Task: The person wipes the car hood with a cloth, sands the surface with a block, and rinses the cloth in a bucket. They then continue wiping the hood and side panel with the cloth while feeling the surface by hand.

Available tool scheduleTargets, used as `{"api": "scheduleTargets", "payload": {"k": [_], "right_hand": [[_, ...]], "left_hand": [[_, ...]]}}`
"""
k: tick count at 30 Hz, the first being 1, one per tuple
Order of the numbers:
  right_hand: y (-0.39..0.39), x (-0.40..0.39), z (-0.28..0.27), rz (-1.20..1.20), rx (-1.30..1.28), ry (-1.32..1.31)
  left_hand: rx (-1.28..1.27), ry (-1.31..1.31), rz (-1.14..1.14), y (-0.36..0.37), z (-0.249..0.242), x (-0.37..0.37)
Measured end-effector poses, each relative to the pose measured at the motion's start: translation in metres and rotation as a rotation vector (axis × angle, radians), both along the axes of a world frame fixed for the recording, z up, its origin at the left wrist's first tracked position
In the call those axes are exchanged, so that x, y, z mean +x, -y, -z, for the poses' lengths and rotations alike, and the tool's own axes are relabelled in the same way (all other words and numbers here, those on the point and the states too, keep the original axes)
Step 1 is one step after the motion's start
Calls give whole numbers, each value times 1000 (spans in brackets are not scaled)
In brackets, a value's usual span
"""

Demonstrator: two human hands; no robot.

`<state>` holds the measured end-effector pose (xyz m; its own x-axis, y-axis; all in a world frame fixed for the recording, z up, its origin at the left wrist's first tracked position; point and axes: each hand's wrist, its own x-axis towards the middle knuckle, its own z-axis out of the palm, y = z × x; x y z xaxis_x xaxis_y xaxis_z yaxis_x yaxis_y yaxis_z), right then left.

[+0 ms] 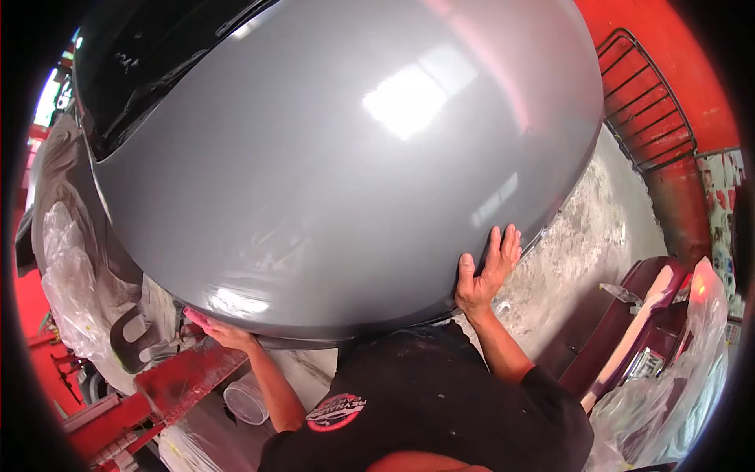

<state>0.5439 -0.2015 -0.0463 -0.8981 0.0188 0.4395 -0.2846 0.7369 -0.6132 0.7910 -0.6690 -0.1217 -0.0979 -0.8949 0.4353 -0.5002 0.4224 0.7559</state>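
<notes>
A glossy grey car hood [259,189] fills the middle of the view, with bright light reflections on its surface. My left hand [230,335] is at the hood's near left edge, its fingers around a small pink cloth-like piece [198,318]. Whether that piece is a cloth or a pad I cannot make out. Flat against the near right part of the hood rests my right hand [485,279], fingers stretched out, with nothing in it.
The dark windshield [145,59] lies at the upper left. Plastic sheeting [71,259] hangs at the left, above a red bench [185,381] and a clear bucket [246,400]. A maroon bumper [629,330] and a black metal rack [641,102] stand at the right.
</notes>
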Motion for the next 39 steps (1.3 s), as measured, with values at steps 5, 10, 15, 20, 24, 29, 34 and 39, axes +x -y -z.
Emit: {"api": "scheduleTargets", "payload": {"k": [5, 10, 15, 20, 24, 29, 34, 39], "right_hand": [[-1, 1, 1, -6, -5, -2], [1, 0, -1, 7, -18, -8], [0, 0, 0, 3, -24, -7], [0, 0, 1, -1, -15, -10], [0, 1, 0, 2, -17, -11], [0, 1, 1, -2, -5, -8], [0, 1, 0, -1, -5, -6], [1, 0, 1, 8, -23, -23]], "left_hand": [[-137, 19, 52, 11, 7, 6], [-260, 203, 142, 17, 18, 16], [-324, 354, 30, 13, 10, 13], [71, -104, 13, -8, -13, -14], [-109, 54, 40, 10, 0, -1], [-226, 149, 52, 18, 11, 9], [-301, 218, 96, 46, 36, 30], [-346, 265, 147, 50, 38, 36]]}}
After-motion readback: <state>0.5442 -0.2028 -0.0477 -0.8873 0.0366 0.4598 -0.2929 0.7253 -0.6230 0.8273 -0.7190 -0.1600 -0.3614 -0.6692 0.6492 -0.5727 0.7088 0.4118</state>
